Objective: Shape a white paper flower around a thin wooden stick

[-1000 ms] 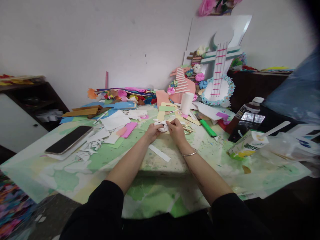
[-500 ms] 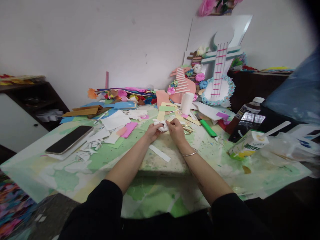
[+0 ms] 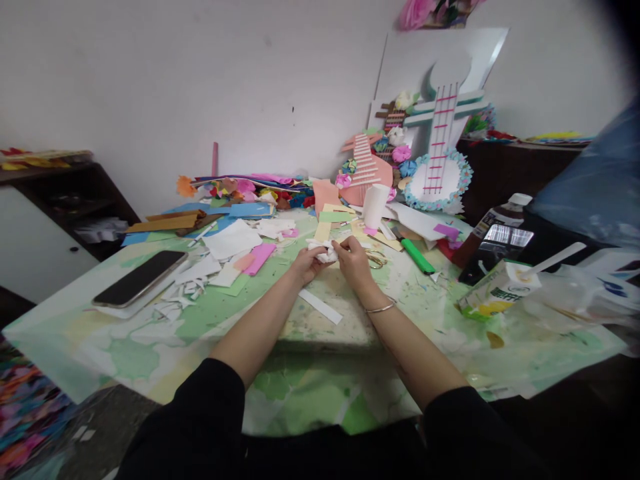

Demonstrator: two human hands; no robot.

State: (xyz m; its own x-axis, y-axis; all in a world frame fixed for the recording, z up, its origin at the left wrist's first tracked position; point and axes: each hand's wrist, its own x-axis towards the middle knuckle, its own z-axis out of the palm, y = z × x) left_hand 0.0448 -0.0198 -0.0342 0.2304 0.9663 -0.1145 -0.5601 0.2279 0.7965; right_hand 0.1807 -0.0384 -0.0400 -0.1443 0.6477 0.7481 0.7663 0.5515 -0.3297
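Observation:
A small white paper flower (image 3: 326, 252), ruffled in shape, is held between my two hands above the table's middle. My left hand (image 3: 308, 265) is closed around its left side, and my right hand (image 3: 354, 260) pinches its right edge. Part of the paper is hidden by my fingers. Below the hands lies a flat white paper strip (image 3: 321, 307). Gold-handled scissors (image 3: 376, 259) rest just right of my right hand, partly covered by it. A green utility knife (image 3: 418, 257) lies further right.
At the left are a phone (image 3: 140, 279) and many white paper scraps (image 3: 183, 293). A white paper roll (image 3: 375, 207) stands behind my hands. A drink carton (image 3: 497, 290) and a brown bottle (image 3: 495, 223) stand at the right. Paper guitar-like crafts (image 3: 441, 140) lean at the back.
The hands stay almost in place, with the white paper turned slightly between the fingers. The whole view has shifted very little.

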